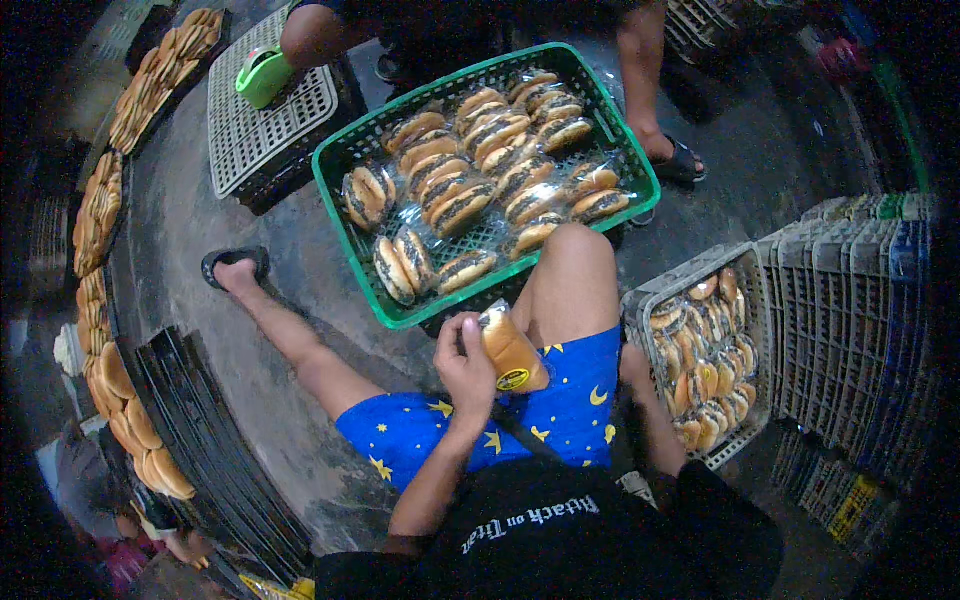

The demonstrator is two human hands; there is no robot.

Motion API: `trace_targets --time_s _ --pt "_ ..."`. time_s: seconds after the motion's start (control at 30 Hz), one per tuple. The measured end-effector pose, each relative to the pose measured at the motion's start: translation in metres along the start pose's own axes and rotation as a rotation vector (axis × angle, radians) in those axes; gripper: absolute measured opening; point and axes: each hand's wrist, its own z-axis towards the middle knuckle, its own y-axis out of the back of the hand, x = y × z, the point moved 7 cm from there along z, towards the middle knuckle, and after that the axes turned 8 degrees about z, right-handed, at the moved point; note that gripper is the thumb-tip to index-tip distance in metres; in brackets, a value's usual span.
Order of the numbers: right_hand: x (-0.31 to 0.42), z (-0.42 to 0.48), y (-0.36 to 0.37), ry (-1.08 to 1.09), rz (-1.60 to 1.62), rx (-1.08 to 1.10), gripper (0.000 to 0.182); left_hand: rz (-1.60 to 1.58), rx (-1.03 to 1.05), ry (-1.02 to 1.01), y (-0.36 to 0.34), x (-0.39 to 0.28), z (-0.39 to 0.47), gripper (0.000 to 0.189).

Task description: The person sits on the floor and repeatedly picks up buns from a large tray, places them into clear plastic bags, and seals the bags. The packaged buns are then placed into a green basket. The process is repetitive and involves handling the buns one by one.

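Note:
My left hand pinches the end of a plastic-wrapped bread bun with a round yellow label, above my lap. My right hand hangs low at the left edge of a grey plastic crate; its fingers are hard to make out and I cannot tell if they hold anything. Wrapped buns with dark filling stand in rows inside that crate. Before my knees a green plastic crate bears more wrapped buns with dark filling, some in rows, others loose near the front.
Tall stacks of grey crates rise at the right. An upturned crate at upper left carries a green tape dispenser. Black trays are stacked left, beside long rows of unwrapped buns. Another person's sandalled foot stands beyond the green crate.

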Motion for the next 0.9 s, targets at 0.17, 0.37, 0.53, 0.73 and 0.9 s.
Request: trace_targets --time_s 0.17,0.37,0.53,0.73,0.9 --pt "-0.057 -0.029 -0.04 -0.063 0.022 0.074 0.018 0.031 -0.041 -0.105 0.008 0.001 0.006 0.017" --pt "0.171 -0.05 0.205 0.502 1.062 -0.006 0.017 0.053 -0.081 -0.377 0.008 -0.015 0.008 0.014" --pt "0.339 -0.049 0.249 0.961 0.846 0.208 0.017 -0.04 -0.001 -0.815 0.005 -0.056 -0.001 0.016" --pt "0.352 0.011 0.17 0.497 0.48 0.721 0.031 -0.103 -0.011 -0.745 0.018 -0.047 0.009 0.016" --pt "0.368 0.026 0.169 0.472 1.195 0.399 0.039 -0.01 -0.016 -0.277 0.009 0.0 0.057 0.019"
